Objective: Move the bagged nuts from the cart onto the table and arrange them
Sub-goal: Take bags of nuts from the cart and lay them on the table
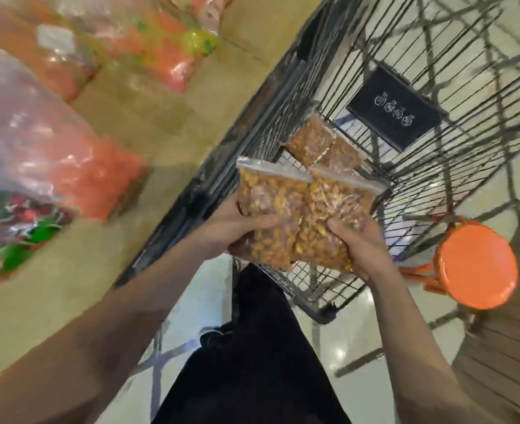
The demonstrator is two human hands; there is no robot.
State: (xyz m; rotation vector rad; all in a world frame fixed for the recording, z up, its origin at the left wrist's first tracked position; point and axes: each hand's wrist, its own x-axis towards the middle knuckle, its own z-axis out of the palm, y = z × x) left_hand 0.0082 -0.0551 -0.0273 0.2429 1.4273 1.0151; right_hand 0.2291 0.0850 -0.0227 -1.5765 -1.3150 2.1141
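From my feed I see a tan worktop [78, 270] running along the left, blurred, with clear sacks [38, 142] of orange and green goods lying on it. The floor [341, 341] below is pale and glossy, throwing back small points of light. A dark wire cart [405, 71] stands right beside the worktop edge, and an orange stool [476, 266] sits near the cart's right side. On the cart's inner wall hangs a black plate [396, 110] with four small white round icons; I cannot read any words on it. I see no readable brand on the bags. My left hand [237, 228] grips one clear zip bag [268, 209] of golden-brown nuts, thumb curled across its front, and my right hand [359, 246] grips a second bag [335, 218] the same way. The two bags are held side by side, touching and slightly overlapping, above the cart's near end. Each has its long axis running from my hands away up the view, zip seal at the far end. Two smaller bags [310, 139] of nuts lie in the cart basket just beyond, overlapping, tilted diagonally. Dark trousers [252, 362] show below.
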